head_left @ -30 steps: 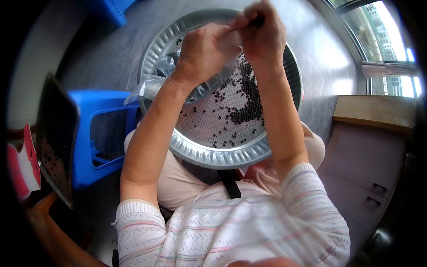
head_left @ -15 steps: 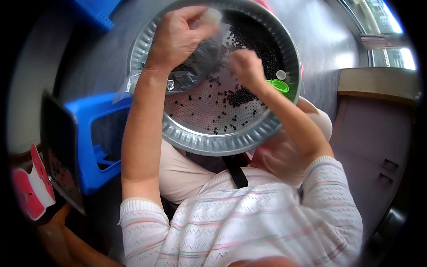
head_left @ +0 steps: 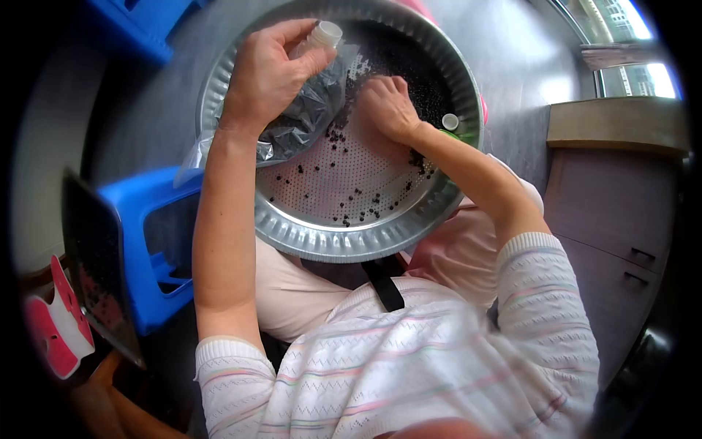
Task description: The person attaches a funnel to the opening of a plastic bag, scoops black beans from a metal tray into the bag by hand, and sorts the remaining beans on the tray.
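Note:
My left hand (head_left: 269, 73) is closed around a small clear plastic bottle (head_left: 327, 35). The bottle's uncapped white neck points up, over the far left of a round metal pan (head_left: 322, 245) with a perforated bottom. Beneath this hand lies a crumpled clear plastic bag (head_left: 301, 121). My right hand (head_left: 387, 110) is down inside the pan, its fingers curled against a mass of small black beads (head_left: 424, 73). Its fingertips are hidden, so what they hold does not show. Scattered beads (head_left: 358, 205) lie on the nearer perforated surface.
A white bottle cap (head_left: 450, 121) and a green lid (head_left: 448, 134), partly covered by my right wrist, sit at the pan's right. A blue plastic stool (head_left: 135, 241) stands at left. More blue plastic (head_left: 139, 29) is at upper left. A cabinet (head_left: 607, 212) is at right.
My right hand has moved slightly left and its fingers have gone down among the beads. My left hand has shifted a little left and lower, and the bottle's neck now shows clearly.

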`<state>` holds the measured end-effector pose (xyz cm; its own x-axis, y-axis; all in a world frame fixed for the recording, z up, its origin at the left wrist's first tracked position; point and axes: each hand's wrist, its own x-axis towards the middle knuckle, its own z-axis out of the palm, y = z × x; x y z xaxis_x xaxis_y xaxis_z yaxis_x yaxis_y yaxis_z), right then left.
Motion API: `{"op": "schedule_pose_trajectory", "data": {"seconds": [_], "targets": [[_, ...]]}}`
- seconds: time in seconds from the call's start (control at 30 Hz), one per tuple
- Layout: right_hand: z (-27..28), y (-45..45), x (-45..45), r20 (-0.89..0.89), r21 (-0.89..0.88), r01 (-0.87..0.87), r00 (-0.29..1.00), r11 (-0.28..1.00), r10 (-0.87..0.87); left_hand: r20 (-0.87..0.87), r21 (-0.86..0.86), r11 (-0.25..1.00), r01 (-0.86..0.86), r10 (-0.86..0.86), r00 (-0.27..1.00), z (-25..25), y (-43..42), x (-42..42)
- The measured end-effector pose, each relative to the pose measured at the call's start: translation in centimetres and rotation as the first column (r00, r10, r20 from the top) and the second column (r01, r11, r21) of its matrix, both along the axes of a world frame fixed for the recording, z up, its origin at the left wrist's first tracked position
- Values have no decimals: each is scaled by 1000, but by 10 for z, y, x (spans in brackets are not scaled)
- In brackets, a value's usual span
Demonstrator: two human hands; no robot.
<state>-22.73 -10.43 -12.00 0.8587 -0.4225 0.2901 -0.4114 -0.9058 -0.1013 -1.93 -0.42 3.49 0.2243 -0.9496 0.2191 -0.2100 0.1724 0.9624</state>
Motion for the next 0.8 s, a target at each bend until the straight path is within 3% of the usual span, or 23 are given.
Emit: {"op": "schedule_pose_trajectory", "data": {"seconds": [0.03, 0.1, 0.17, 0.2, 0.3, 0.43, 0.63, 0.8], "targets": [[1, -5, 3, 13, -58, 28, 1000, 998, -27, 18, 0, 1000, -11, 11, 1000, -1, 0, 0], [4, 0, 3, -33, -4, 40, 999, 999, -40, 15, 3, 1000, 5, -5, 1000, -1, -1, 1], [-1, 24, -5, -5, 4, -103, 995, 995, 103, -33, -3, 999, 38, -38, 999, -2, -1, 2], [-3, 30, -7, -84, 89, -99, 991, 991, 106, -50, 0, 999, 35, -35, 998, -2, 0, 1], [-4, 7, 4, -66, -65, 40, 997, 997, -44, -50, 8, 1000, 27, -26, 998, -1, 0, 0], [-3, -25, 12, -46, -101, 92, 994, 991, -97, -45, -1, 1000, 28, -28, 999, -1, 2, -3], [4, -19, 6, -182, -70, 285, 938, 956, -294, -16, 23, 1000, 20, -20, 1000, 3, 2, -2], [12, -21, 10, -253, 72, 325, 920, 943, -298, -15, 26, 999, 23, -23, 1000, 0, 0, 0]]}}
